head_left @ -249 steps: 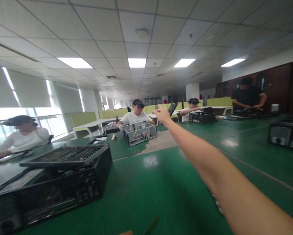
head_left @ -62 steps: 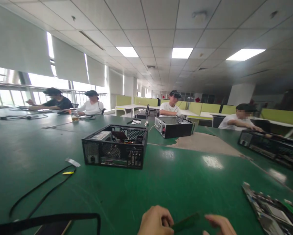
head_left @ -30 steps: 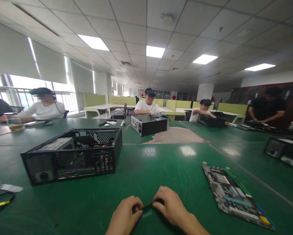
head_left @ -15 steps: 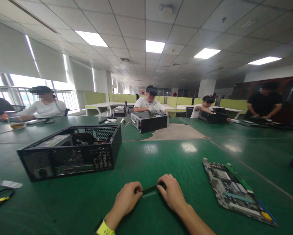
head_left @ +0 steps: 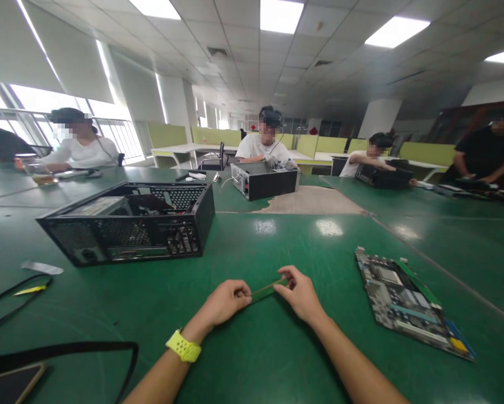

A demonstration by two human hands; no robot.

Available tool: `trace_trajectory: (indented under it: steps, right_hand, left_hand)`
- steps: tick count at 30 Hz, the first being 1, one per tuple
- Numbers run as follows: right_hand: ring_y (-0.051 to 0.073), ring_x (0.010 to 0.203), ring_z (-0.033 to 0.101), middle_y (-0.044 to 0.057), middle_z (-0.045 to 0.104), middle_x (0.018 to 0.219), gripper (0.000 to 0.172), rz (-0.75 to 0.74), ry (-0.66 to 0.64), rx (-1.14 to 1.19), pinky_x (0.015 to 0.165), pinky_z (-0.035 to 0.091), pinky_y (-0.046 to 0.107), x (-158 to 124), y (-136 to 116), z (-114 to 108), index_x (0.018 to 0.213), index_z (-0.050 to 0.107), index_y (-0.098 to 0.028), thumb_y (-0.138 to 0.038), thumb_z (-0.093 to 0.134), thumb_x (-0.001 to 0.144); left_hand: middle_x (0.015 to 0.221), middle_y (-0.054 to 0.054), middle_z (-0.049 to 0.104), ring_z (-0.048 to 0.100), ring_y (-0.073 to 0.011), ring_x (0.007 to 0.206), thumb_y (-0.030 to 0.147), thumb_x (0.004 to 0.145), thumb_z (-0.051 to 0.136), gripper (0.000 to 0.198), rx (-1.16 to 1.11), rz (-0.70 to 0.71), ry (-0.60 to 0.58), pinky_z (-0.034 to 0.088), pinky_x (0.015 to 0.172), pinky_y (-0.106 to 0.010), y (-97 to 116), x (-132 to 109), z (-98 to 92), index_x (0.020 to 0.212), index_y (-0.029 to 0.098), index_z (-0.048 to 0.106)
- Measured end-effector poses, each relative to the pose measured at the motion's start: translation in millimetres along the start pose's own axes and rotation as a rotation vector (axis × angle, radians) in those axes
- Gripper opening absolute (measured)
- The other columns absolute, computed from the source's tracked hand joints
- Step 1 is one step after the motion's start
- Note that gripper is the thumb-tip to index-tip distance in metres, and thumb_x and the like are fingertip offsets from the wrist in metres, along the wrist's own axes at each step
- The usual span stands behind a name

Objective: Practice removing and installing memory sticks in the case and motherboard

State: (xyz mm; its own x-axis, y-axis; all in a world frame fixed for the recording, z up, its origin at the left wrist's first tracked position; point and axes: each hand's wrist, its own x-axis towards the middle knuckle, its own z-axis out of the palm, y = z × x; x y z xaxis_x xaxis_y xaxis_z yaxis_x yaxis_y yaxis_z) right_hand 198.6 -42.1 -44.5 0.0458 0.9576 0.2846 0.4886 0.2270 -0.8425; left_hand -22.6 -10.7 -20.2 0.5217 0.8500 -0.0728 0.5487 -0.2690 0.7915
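Head view, left hand (head_left: 229,301) and right hand (head_left: 301,292) grips pinching memory stick (head_left: 268,290) ends

The single camera sat on the person's head, low over the near edge of the green table (head_left: 252,252), and faced forward and slightly down along its top. The left hand (head_left: 226,300) and right hand (head_left: 302,292), with the green strip (head_left: 268,290) between them, lay close under the lens at 6 o'clock. The computer case (head_left: 129,224) stood farther off at 10 o'clock, the motherboard (head_left: 407,303) at 4 o'clock, and the ceiling (head_left: 243,45) filled 12 o'clock.
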Motion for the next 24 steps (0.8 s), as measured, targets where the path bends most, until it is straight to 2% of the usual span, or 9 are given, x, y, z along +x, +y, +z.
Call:
trace_trajectory:
  steps: [3, 6, 10, 12, 14, 16, 18, 20, 24]
  right_hand:
    - [0.013, 0.064, 0.056, 0.003, 0.057, 0.083, 0.039, 0.032, -0.012, 0.121, 0.061, 0.047, 0.028, 2, -8, 10, 0.113, 0.047, -0.015, -0.043, 0.046, 0.085]
    - [0.013, 0.063, 0.056, 0.002, 0.058, 0.073, 0.040, 0.032, -0.096, 0.133, 0.058, 0.046, 0.026, -4, -20, 25, 0.098, 0.054, -0.014, -0.049, 0.037, 0.090]
    - [0.013, 0.062, 0.052, -0.001, 0.055, 0.063, 0.036, -0.023, -0.178, -0.039, 0.060, 0.040, 0.024, -11, -34, 28, 0.072, 0.059, -0.017, -0.042, 0.040, 0.091]
    - [0.014, 0.068, 0.054, 0.001, 0.060, 0.069, 0.027, -0.065, -0.205, -0.170, 0.067, 0.039, 0.026, -11, -38, 18, 0.078, 0.063, -0.018, -0.035, 0.045, 0.089]
    - [0.017, 0.075, 0.057, 0.002, 0.065, 0.077, 0.019, -0.111, -0.261, -0.290, 0.073, 0.038, 0.028, -10, -40, 5, 0.084, 0.066, -0.021, -0.030, 0.050, 0.085]
    - [0.020, 0.084, 0.058, 0.003, 0.068, 0.084, 0.017, -0.164, -0.340, -0.375, 0.078, 0.038, 0.030, -8, -41, -3, 0.086, 0.069, -0.023, -0.029, 0.054, 0.083]
    - [0.021, 0.089, 0.058, 0.004, 0.069, 0.089, 0.019, -0.207, -0.396, -0.429, 0.080, 0.038, 0.030, -8, -40, -5, 0.089, 0.071, -0.024, -0.030, 0.054, 0.084]
    - [0.020, 0.091, 0.058, 0.004, 0.069, 0.092, 0.022, -0.236, -0.422, -0.499, 0.080, 0.038, 0.030, -8, -39, -1, 0.094, 0.071, -0.025, -0.031, 0.051, 0.087]
    - [0.019, 0.093, 0.057, 0.002, 0.068, 0.095, 0.021, -0.242, -0.424, -0.613, 0.082, 0.040, 0.029, -8, -37, 1, 0.100, 0.069, -0.027, -0.032, 0.056, 0.083]
  left_hand:
    - [0.061, 0.004, 0.052, 0.045, -0.0100, 0.058, 0.032, 0.073, 0.056, 0.019, -0.110, 0.030, -0.057, 0.035, 0.056, -0.021, 11, -5, 3.0, 0.077, 0.014, 0.058]
    - [0.062, 0.004, 0.053, 0.047, -0.0102, 0.059, 0.036, 0.074, 0.057, 0.022, -0.272, 0.047, -0.024, 0.036, 0.057, -0.021, 19, -9, 9.0, 0.079, 0.014, 0.054]
    - [0.062, 0.003, 0.054, 0.048, -0.0114, 0.058, 0.035, 0.072, 0.059, 0.020, -0.014, -0.017, -0.002, 0.034, 0.054, -0.022, 19, -12, 10.2, 0.073, 0.017, 0.052]
    - [0.079, 0.000, 0.061, 0.051, -0.0127, 0.062, 0.037, 0.070, 0.061, 0.028, 0.183, -0.049, 0.104, 0.037, 0.057, -0.023, 17, -13, 4.5, 0.089, 0.017, 0.056]
    - [0.108, -0.006, 0.059, 0.056, -0.0149, 0.072, 0.040, 0.070, 0.062, 0.056, 0.280, -0.038, 0.284, 0.042, 0.065, -0.025, 16, -14, -3.4, 0.120, 0.019, 0.047]
    - [0.126, -0.007, 0.051, 0.058, -0.0180, 0.087, 0.038, 0.070, 0.064, 0.071, 0.325, 0.036, 0.303, 0.043, 0.075, -0.028, 17, -15, -9.7, 0.133, 0.023, 0.037]
    - [0.120, -0.003, 0.057, 0.057, -0.0199, 0.097, 0.033, 0.071, 0.063, 0.053, 0.385, 0.109, 0.127, 0.040, 0.082, -0.027, 19, -16, -11.8, 0.122, 0.028, 0.052]
    - [0.100, 0.001, 0.065, 0.058, -0.0197, 0.094, 0.028, 0.075, 0.059, 0.023, 0.457, 0.106, -0.033, 0.038, 0.079, -0.026, 21, -17, -9.6, 0.097, 0.028, 0.065]
    - [0.083, 0.001, 0.066, 0.058, -0.0180, 0.082, 0.020, 0.076, 0.051, 0.014, 0.542, 0.048, -0.010, 0.034, 0.069, -0.024, 22, -16, -1.9, 0.080, 0.026, 0.063]
